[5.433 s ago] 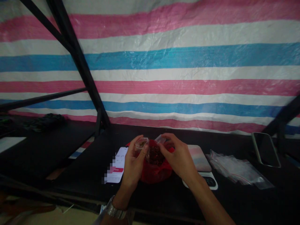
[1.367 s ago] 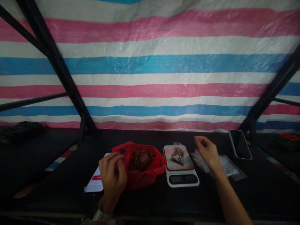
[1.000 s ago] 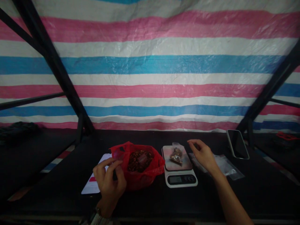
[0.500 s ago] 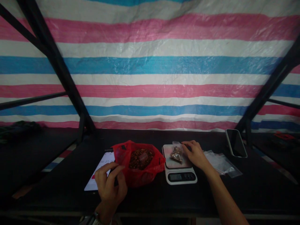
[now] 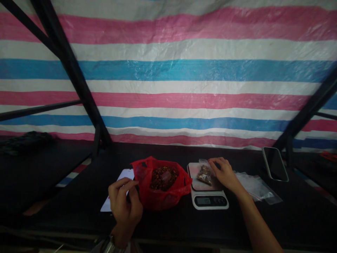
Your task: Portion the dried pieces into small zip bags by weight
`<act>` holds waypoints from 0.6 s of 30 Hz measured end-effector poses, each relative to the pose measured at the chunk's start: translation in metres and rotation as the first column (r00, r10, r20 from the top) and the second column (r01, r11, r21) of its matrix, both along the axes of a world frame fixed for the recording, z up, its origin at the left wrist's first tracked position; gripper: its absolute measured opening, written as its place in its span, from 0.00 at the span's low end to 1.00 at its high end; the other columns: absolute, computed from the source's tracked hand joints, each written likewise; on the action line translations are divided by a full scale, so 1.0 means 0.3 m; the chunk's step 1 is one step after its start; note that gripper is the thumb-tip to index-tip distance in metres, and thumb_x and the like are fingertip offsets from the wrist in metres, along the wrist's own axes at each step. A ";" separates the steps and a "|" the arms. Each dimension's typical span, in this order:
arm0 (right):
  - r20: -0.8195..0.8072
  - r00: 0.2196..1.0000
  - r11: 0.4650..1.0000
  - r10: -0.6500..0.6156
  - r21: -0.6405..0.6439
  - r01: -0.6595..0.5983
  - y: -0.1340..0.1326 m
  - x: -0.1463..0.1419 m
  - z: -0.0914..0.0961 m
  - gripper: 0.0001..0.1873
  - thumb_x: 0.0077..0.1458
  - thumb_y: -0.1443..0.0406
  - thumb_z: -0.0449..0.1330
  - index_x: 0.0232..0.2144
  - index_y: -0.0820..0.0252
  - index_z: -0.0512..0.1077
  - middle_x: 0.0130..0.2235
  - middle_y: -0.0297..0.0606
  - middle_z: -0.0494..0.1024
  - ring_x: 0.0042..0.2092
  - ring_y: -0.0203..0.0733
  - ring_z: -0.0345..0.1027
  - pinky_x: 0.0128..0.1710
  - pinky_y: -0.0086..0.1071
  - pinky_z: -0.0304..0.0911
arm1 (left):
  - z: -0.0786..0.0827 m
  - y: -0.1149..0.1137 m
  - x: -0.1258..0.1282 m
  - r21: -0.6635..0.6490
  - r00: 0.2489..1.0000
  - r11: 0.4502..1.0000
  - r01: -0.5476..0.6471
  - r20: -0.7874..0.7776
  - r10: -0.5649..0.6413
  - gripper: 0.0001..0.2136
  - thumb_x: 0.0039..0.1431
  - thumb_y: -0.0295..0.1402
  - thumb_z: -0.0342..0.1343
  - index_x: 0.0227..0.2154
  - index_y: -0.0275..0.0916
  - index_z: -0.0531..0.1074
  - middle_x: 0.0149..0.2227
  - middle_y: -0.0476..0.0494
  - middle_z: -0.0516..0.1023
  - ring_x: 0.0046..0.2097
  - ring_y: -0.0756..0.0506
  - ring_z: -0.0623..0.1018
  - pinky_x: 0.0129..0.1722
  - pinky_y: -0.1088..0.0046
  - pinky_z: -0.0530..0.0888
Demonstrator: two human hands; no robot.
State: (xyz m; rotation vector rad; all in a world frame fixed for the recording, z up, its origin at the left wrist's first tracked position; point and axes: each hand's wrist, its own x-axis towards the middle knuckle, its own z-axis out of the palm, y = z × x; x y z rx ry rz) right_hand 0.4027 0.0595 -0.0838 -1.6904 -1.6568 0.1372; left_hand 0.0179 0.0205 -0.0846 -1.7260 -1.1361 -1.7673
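Note:
A red plastic bag (image 5: 163, 202), its mouth spread wide, holds brown bean-like or nut-like pieces (image 5: 158, 177) with a small clear packet on top. Just left of it is my left hand (image 5: 125, 202), fingers loosely curled and thumb apart, with nothing visible in them; the fingertips are close to the bag's edge. On the white digital scale (image 5: 210, 205) lies a small clear zip bag (image 5: 204, 174) partly filled with brown pieces. My right hand (image 5: 222, 172) pinches the upper right edge of this zip bag. The scale's reading is too dim to make out.
Flat clear zip bags (image 5: 259, 188) lie right of the scale. Farther right, a phone (image 5: 275, 163) leans near a black frame post. Another lit screen device (image 5: 105, 205) lies partly behind my left hand. A striped tarp (image 5: 184, 70) hangs behind the black table (image 5: 79, 211).
The view has shifted, so the things on the table appear farther right. My left fingers have drawn slightly away from the red bag. My right hand stays at the zip bag.

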 end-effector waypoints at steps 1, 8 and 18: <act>-0.003 1.000 1.000 0.002 -0.002 -0.002 -0.001 0.001 -0.001 0.20 0.64 0.51 0.55 0.40 0.52 0.83 0.45 0.44 0.84 0.50 0.56 0.75 0.56 0.51 0.64 | -0.005 0.009 -0.003 -0.015 0.999 1.000 -0.009 0.038 0.010 0.07 0.66 0.21 0.55 0.38 0.39 0.75 0.40 0.44 0.73 0.41 0.45 0.76 0.40 0.65 0.72; 0.007 1.000 1.000 0.001 -0.021 -0.001 0.000 0.010 0.010 0.20 0.64 0.52 0.55 0.41 0.52 0.84 0.46 0.46 0.84 0.50 0.57 0.75 0.57 0.52 0.63 | -0.012 0.037 -0.021 -0.060 0.987 0.998 -0.036 0.152 0.044 0.06 0.68 0.26 0.54 0.36 0.40 0.75 0.37 0.45 0.73 0.40 0.45 0.76 0.40 0.64 0.72; 0.042 0.999 0.998 -0.017 -0.054 0.020 -0.003 0.008 0.016 0.19 0.65 0.53 0.55 0.41 0.52 0.85 0.46 0.45 0.84 0.50 0.56 0.75 0.55 0.51 0.64 | -0.030 0.046 -0.042 -0.016 0.978 0.999 -0.032 0.207 0.034 0.05 0.66 0.26 0.57 0.34 0.39 0.75 0.36 0.45 0.73 0.39 0.44 0.74 0.38 0.63 0.70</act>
